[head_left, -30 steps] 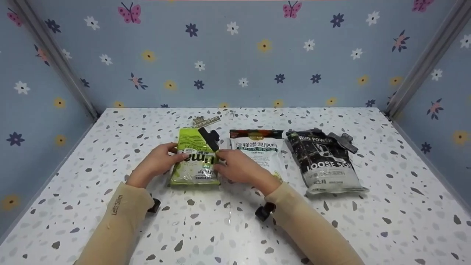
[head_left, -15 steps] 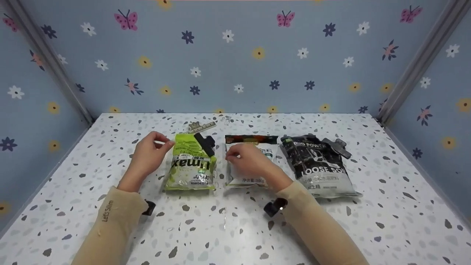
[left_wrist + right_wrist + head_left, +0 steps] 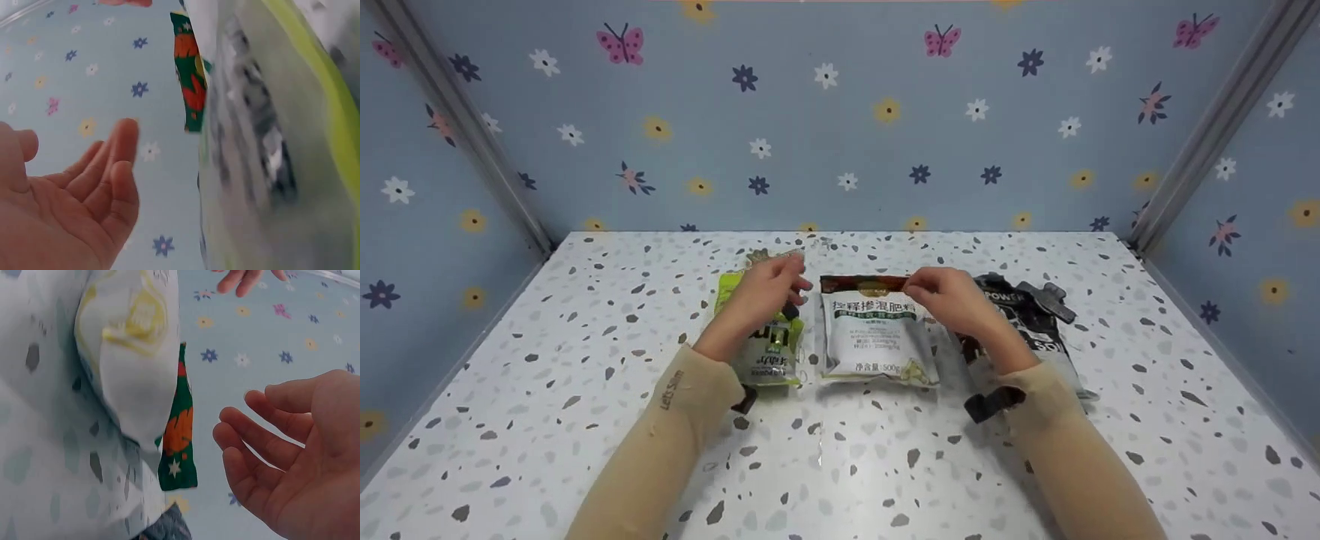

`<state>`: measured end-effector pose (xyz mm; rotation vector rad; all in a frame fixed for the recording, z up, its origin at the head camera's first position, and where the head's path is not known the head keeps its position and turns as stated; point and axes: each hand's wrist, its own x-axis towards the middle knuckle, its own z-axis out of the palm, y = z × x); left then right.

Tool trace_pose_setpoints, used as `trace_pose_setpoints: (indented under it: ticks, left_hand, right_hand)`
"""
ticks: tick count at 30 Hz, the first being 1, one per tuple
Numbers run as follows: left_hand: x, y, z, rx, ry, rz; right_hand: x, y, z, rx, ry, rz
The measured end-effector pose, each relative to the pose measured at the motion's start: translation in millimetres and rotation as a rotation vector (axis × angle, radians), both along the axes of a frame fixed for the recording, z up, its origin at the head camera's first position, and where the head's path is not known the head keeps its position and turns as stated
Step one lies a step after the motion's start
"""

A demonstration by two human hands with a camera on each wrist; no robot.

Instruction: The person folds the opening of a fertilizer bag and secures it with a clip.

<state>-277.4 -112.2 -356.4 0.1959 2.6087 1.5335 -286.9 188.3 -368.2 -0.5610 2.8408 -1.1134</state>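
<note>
A white fertilizer bag (image 3: 877,349) lies between my two hands, its dark, colourful top strip flat at the far end. Over the green bag (image 3: 775,360) hovers my left hand (image 3: 765,292), fingers loosely bent and holding nothing; it covers most of that bag's black clip (image 3: 790,310). At the white bag's upper right corner is my right hand (image 3: 952,296), overlapping the black soil bag (image 3: 1009,311) in the head view. The right wrist view shows its relaxed fingers (image 3: 264,444) beside the white bag's green and orange strip (image 3: 179,450), with nothing in them.
A black clip (image 3: 1048,300) sits on the black bag's upper right corner. Behind the green bag lies a gold-coloured clip (image 3: 757,256), partly hidden by my left hand. Flowered panels (image 3: 840,112) enclose the speckled table (image 3: 840,465) at the back and sides.
Both hands let go of the green bag and moved apart. The left then came right, over the green bag; the right moved right across the white bag to its far right corner.
</note>
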Motion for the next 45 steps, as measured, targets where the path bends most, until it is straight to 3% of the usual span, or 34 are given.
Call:
trace_pose_setpoints:
  ticks: [5, 10, 18, 24, 30, 34, 39, 42, 45]
  left_hand:
    - [-10.1, 22.9, -5.6, -0.022, -0.065, -0.068]
    - [-14.8, 25.4, -26.2, -0.027, -0.071, -0.082]
    - [-9.4, 23.9, -50.2, -0.124, -0.058, -0.077]
    - [-8.6, 23.2, -49.8, -0.122, -0.072, -0.070]
    - [-12.2, 21.0, -47.6, -0.187, -0.029, -0.099]
    - [-13.3, 25.4, -48.2, -0.237, -0.007, -0.109]
    - [-13.6, 29.9, -51.7, -0.260, -0.011, -0.130]
    - [-14.4, 28.4, -51.5, -0.230, -0.029, -0.133]
    - [-14.5, 25.9, -50.1, -0.131, -0.063, -0.124]
  right_hand:
    - [-6.4, 16.8, -4.1, -0.018, -0.035, -0.097]
    - [-13.1, 20.3, -10.7, -0.002, -0.061, -0.120]
    - [-12.4, 16.5, -21.0, 0.039, -0.163, -0.145]
    - [-12.1, 17.3, -22.4, 0.072, -0.199, -0.178]
    - [-13.9, 14.7, -23.5, 0.060, -0.259, -0.152]
    - [-14.7, 14.0, -24.5, -0.034, -0.343, -0.151]
    - [-15.2, 19.3, -27.3, -0.226, -0.465, -0.158]
    - [-16.1, 19.2, -27.7, -0.288, -0.499, -0.170]
    - [-16.2, 17.1, -27.6, -0.301, -0.495, -0.168]
